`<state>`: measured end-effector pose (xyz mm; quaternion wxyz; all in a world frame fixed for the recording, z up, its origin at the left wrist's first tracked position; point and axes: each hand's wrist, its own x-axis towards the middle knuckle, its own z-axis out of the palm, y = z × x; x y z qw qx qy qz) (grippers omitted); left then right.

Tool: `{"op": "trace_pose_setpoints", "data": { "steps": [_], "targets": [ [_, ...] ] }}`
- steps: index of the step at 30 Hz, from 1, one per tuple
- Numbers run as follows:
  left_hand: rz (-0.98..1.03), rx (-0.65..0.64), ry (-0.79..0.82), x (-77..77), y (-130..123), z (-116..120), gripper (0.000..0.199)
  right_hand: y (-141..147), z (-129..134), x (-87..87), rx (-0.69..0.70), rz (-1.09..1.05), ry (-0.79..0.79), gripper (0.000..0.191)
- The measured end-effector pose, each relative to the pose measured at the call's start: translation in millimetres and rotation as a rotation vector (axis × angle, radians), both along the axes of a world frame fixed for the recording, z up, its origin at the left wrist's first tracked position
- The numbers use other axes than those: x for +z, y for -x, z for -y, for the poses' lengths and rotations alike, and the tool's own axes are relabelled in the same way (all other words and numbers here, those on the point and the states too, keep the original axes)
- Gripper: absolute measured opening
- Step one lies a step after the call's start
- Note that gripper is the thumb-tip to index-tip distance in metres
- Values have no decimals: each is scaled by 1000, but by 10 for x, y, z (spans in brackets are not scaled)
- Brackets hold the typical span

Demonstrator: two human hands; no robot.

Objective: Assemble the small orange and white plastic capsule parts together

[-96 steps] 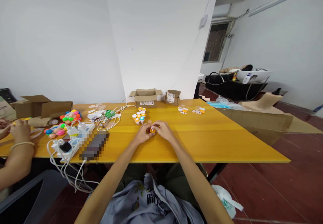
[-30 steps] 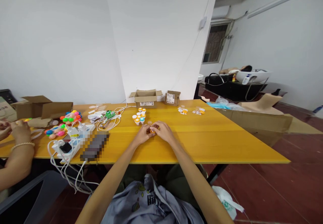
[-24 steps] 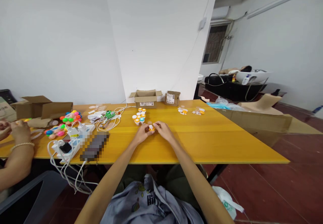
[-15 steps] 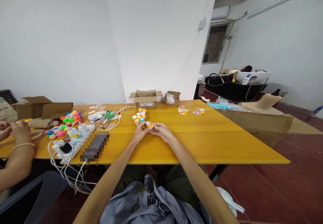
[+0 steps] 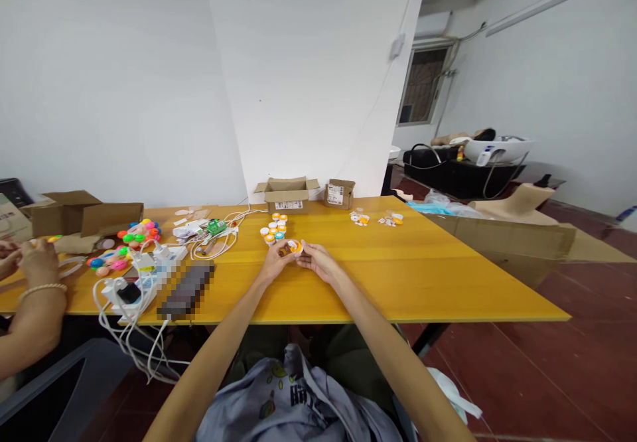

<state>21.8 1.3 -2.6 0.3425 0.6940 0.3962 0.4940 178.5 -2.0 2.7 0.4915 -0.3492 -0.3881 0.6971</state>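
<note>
My left hand (image 5: 275, 260) grips a small round orange-and-white container (image 5: 296, 246) between thumb and fingers, above the middle of the table. On its other side, my right hand (image 5: 321, 262) closes its fingertips around the edge. What exactly lies inside the container is too small to make out. Just beyond my left hand stands a cluster of small round tubs (image 5: 275, 229), mostly white and orange-yellow, one with a teal lid. Farther right lie two little groups of white and orange parts, one near an orange piece (image 5: 365, 220), the other beside an orange-and-clear cup (image 5: 397, 219).
At the back of the yellow table (image 5: 398, 283) stand an open cardboard box (image 5: 287, 196) and a smaller box (image 5: 340, 194). To the left are a power strip (image 5: 149, 279) with white cables, a green circuit board (image 5: 215, 227), colourful ball rings (image 5: 141, 232) and a co-worker's hands (image 5: 37, 259).
The container has turned slightly in my fingers, so more of its orange ring faces me. My hands stay in nearly the same place.
</note>
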Motion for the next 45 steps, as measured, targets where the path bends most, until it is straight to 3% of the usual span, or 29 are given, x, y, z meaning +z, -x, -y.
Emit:
{"op": "trace_pose_setpoints", "data": {
  "steps": [6, 10, 13, 16, 18, 23, 28, 37, 45],
  "targets": [
    [86, -29, 34, 34, -17, 24, 37, 15, 16, 18, 24, 40, -15, 27],
    [176, -33, 76, 71, -45, 52, 33, 22, -70, -87, -30, 154, -151, 33],
    [264, -25, 113, 92, -63, 68, 34, 9, -150, -169, -220, 399, -368, 32],
    [325, 8, 141, 89, -62, 63, 37, 5, -185, -227, -454, 742, -631, 15],
    [340, 29, 149, 73, -52, 50, 38, 27, -179, -259, -511, 914, -774, 20],
    [334, 6, 133, 32, -36, 10, 36, 99, -150, -323, -434, 1155, -972, 63],
    [300, 20, 140, 32, -50, -6, 35, 80, -130, -298, -307, 1296, -977, 61],
    [229, 79, 114, -19, -41, -36, 34, 40, -130, -254, -464, 1162, -835, 30],
    [168, 76, 112, -47, -46, -83, 31, 25, -166, -136, -620, 570, -765, 24]
  ]
}}
